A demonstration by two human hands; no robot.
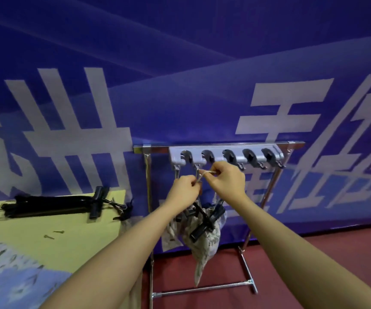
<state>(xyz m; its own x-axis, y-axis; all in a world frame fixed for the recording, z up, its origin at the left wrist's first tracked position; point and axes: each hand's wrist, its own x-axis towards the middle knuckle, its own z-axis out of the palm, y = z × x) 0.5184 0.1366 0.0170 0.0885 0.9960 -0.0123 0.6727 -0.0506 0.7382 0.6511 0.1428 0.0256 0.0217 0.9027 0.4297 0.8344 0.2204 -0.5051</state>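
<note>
Two hands at a wire hook (203, 175) under the grey clip strip (224, 155).
The left hand (185, 189) and right hand (227, 180) both pinch it; its patterned cloth (204, 244) dangles below, between the forearms.

The holder strip (224, 155) with its five clamps sits on the rack (250, 275), along its top bar. The banner (180, 90) hangs behind the rack. Inside the rack's frame, below the strip, hangs a folded umbrella (205, 241). In front of the rack, just under the strip, the left hand (185, 189) and right hand (227, 178) pinch the umbrella's cord loop (206, 172). Left of the rack stands a table (79, 246), bearing another folded umbrella (52, 206), two screws (54, 234) and a cloth (12, 277).
</note>
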